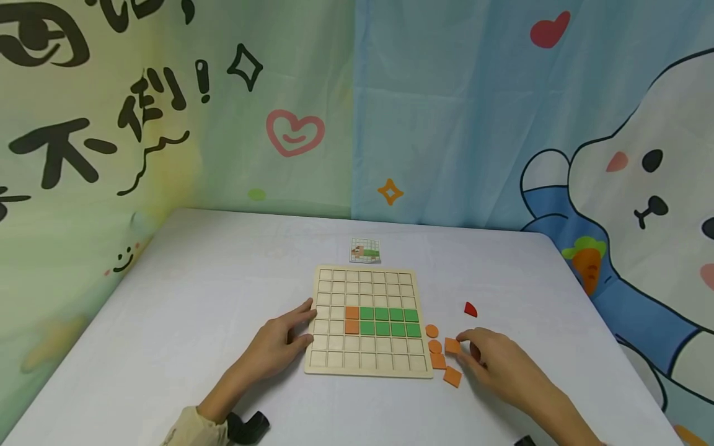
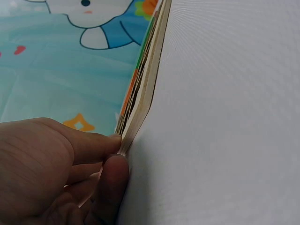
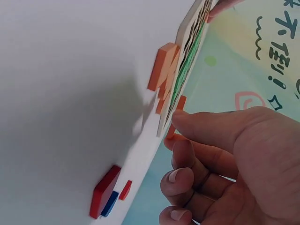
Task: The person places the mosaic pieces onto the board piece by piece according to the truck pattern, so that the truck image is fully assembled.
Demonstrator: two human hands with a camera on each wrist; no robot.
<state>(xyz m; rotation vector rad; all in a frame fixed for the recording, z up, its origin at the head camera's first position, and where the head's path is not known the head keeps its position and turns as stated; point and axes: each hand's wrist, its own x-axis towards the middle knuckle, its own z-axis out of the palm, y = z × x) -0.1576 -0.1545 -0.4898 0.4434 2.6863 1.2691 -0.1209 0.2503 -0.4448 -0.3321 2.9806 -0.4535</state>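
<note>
A pale wooden grid board point(image 1: 330, 342) lies flat on the table, with two orange squares point(image 1: 352, 326) and two rows of green squares point(image 1: 389, 323) set in its cells. My left hand point(image 1: 277, 342) rests at the board's left edge; in the left wrist view its fingertips touch the side of the board point(image 2: 149, 89). Right of the board, my right hand point(image 1: 499, 365) pinches an orange square tile point(image 1: 452, 345) between thumb and index finger. The same tile point(image 3: 182, 104) shows edge-on in the right wrist view, raised off the table.
Beside the board's right edge lie two orange round pieces point(image 1: 432, 331) and two more orange squares point(image 1: 452, 376). A red quarter-circle piece point(image 1: 471, 309) sits farther back. Behind the board is a small picture card point(image 1: 365, 251). Red point(image 3: 106, 191) and blue pieces point(image 3: 110, 204) appear in the right wrist view.
</note>
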